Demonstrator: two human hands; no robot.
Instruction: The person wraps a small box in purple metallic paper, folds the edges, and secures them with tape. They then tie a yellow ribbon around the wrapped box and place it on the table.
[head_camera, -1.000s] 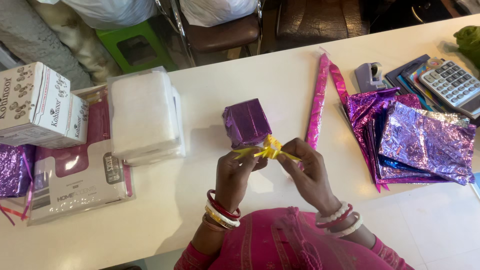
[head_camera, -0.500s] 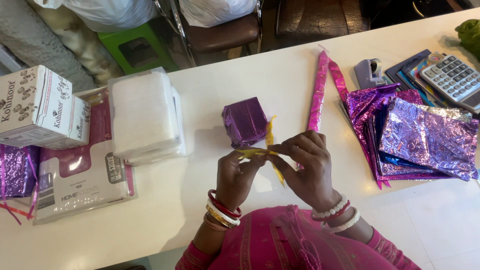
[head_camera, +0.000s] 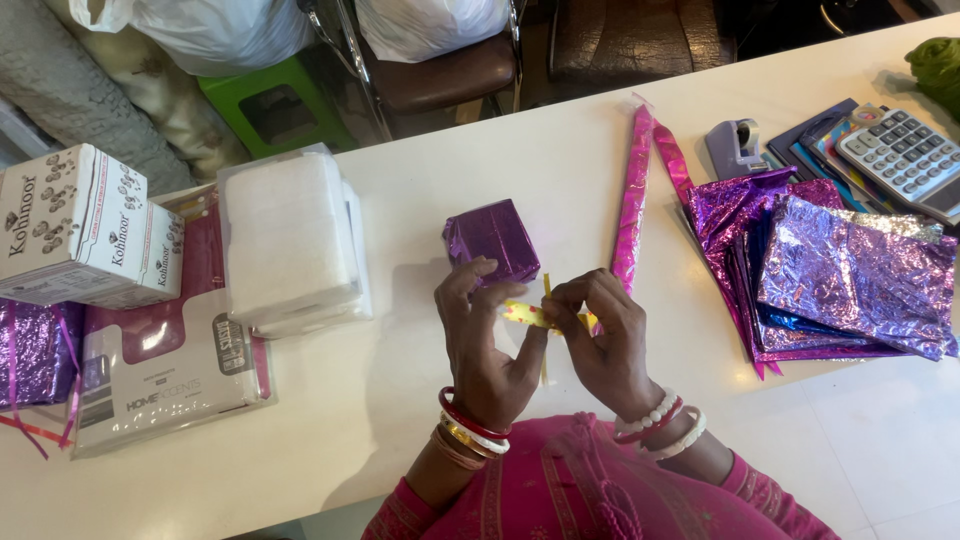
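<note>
Both grips pinched on yellow ribbon (head_camera: 532, 314), left hand (head_camera: 487, 335) and right hand (head_camera: 603, 335) now drawn closer, bow loops collapsed flatter, just beside purple foil-wrapped box (head_camera: 491, 238) on desk (head_camera: 400, 400).

White table (head_camera: 330, 400), brown chair (head_camera: 440, 75), green stool (head_camera: 270, 100)

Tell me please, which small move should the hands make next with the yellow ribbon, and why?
Probably carry the yellow ribbon forward onto the purple wrapped box. Both the left hand and right hand pinch the ribbon just in front of the box, which bears no ribbon and lies close ahead on the white table.
</note>
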